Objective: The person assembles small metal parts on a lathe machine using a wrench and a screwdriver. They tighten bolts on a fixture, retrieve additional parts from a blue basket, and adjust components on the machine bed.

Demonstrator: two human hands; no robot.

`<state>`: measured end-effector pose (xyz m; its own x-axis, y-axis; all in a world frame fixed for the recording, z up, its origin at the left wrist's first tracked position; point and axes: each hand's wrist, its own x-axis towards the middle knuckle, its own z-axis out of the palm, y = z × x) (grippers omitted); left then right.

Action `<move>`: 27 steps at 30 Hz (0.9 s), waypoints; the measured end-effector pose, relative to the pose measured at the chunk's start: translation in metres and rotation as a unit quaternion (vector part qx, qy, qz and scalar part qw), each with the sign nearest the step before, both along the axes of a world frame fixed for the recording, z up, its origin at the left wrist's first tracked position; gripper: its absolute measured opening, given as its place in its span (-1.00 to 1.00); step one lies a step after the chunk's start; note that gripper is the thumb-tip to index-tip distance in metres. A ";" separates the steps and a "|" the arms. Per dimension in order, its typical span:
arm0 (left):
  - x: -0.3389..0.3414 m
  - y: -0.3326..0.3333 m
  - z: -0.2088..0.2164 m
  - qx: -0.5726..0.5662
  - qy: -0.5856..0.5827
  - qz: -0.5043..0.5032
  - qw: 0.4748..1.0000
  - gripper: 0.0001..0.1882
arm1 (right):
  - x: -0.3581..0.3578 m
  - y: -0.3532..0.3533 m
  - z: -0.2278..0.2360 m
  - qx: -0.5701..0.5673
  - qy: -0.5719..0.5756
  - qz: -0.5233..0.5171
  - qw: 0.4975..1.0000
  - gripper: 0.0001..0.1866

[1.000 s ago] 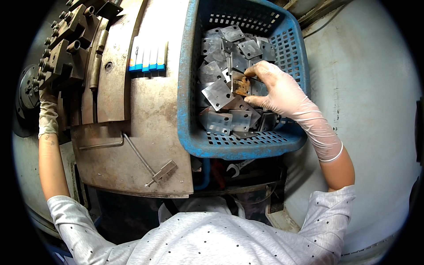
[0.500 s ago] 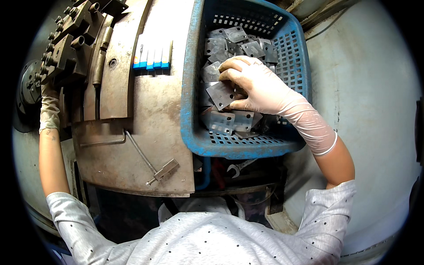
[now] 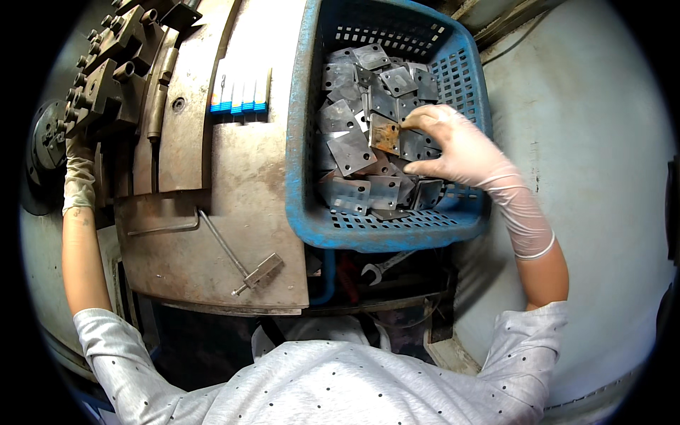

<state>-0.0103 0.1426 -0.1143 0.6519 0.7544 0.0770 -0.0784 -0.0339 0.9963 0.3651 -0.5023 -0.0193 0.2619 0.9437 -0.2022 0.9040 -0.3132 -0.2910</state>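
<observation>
A blue plastic basket (image 3: 382,234) sits on top of a machine and holds several flat grey metal plates (image 3: 350,152) with holes at their corners. My right hand (image 3: 453,145), in a thin pale glove, is inside the basket and pinches a rusty brown plate (image 3: 384,133) by its edge, lifted above the pile. My left hand (image 3: 76,170), also gloved, rests at the far left on the machine's dark chuck and tool block (image 3: 106,78); its fingers are partly hidden.
The worn metal machine cover (image 3: 234,212) lies between the hands, with a T-shaped key (image 3: 248,273) on it and a row of blue-and-white inserts (image 3: 241,88) near the top. A wrench (image 3: 386,265) lies below the basket. A pale wall (image 3: 595,177) stands to the right.
My right hand has shifted within the basket, from pressing down on the plates to pinching a rusty plate up at its edge. My left hand stays on the machine.
</observation>
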 end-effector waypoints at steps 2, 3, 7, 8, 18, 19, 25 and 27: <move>0.013 0.006 -0.004 0.000 -0.004 -0.013 1.000 -0.69 | -0.006 0.006 -0.008 0.015 -0.021 -0.033 0.999 -0.44; 0.020 0.008 -0.007 -0.001 -0.005 -0.020 1.000 -0.69 | -0.006 0.006 -0.009 0.023 -0.021 -0.035 0.999 -0.45; 0.001 0.008 0.000 0.006 -0.004 -0.013 1.000 -0.69 | -0.006 0.012 -0.009 0.028 0.000 -0.037 0.999 -0.46; 0.003 0.008 -0.003 0.002 -0.003 -0.017 1.000 -0.69 | -0.006 0.012 -0.008 0.016 0.006 -0.050 0.999 -0.46; 0.002 0.013 -0.009 -0.016 -0.030 -0.036 0.999 -0.69 | 0.003 0.007 -0.006 0.014 0.069 -0.029 0.997 -0.49; 0.007 0.016 -0.006 -0.008 -0.016 -0.034 0.999 -0.68 | 0.003 0.007 -0.008 0.017 0.067 -0.034 0.997 -0.48; 0.010 0.023 -0.010 -0.007 0.001 -0.029 1.000 -0.66 | 0.006 0.004 -0.008 0.014 0.047 -0.015 0.999 -0.42; -0.001 0.026 -0.009 -0.007 0.001 -0.027 1.000 -0.65 | 0.012 -0.001 -0.001 -0.012 -0.012 0.010 1.000 -0.40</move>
<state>-0.0109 0.1686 -0.1235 0.6912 0.7198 0.0649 -0.0779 -0.0151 0.9969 0.3776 -0.5031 -0.0201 0.2482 0.9437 -0.2185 0.9168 -0.3017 -0.2618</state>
